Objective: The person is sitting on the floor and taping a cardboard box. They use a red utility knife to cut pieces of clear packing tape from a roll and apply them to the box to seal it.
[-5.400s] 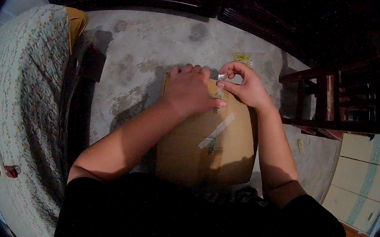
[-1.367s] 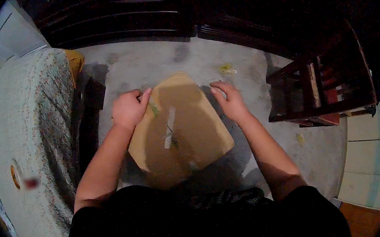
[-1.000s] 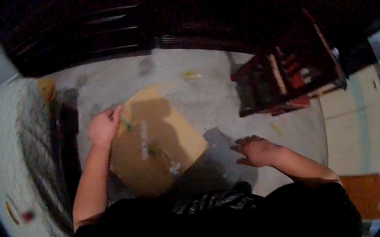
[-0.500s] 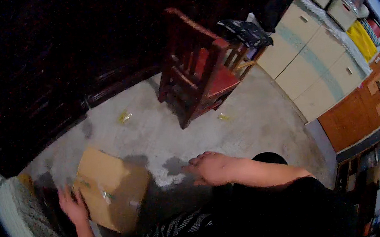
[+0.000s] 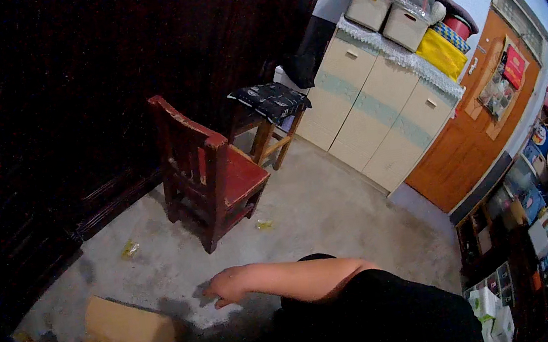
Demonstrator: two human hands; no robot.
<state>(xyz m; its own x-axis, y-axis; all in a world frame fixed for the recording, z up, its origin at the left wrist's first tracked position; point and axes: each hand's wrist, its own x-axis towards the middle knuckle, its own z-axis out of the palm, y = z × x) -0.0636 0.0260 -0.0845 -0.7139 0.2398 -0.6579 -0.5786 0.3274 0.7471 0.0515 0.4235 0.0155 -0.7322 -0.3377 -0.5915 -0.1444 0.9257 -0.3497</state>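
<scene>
A brown cardboard box (image 5: pixel 119 322) stands on the concrete floor at the lower left, cut off by the lower edge. Tape shows across its top, and its right side lies in shadow. My right hand (image 5: pixel 227 286) is held over the floor to the right of the box, apart from it. Its thumb stands away from the fingers and nothing is in it. My right forearm (image 5: pixel 300 278) reaches across from the right. My left hand is out of the picture.
Ahead stands a red wooden chair (image 5: pixel 210 171), with a cushioned wooden stool (image 5: pixel 270 104) behind it. Small yellowish wrappers (image 5: pixel 130 249) lie on the floor. A cream cabinet (image 5: pixel 375 112) and an orange-brown door (image 5: pixel 458 130) are at the right, near cluttered shelves (image 5: pixel 530 223).
The view has swung to the right, so the box and chair sit lower and further left. My left hand, seen beside the box before, has left the picture.
</scene>
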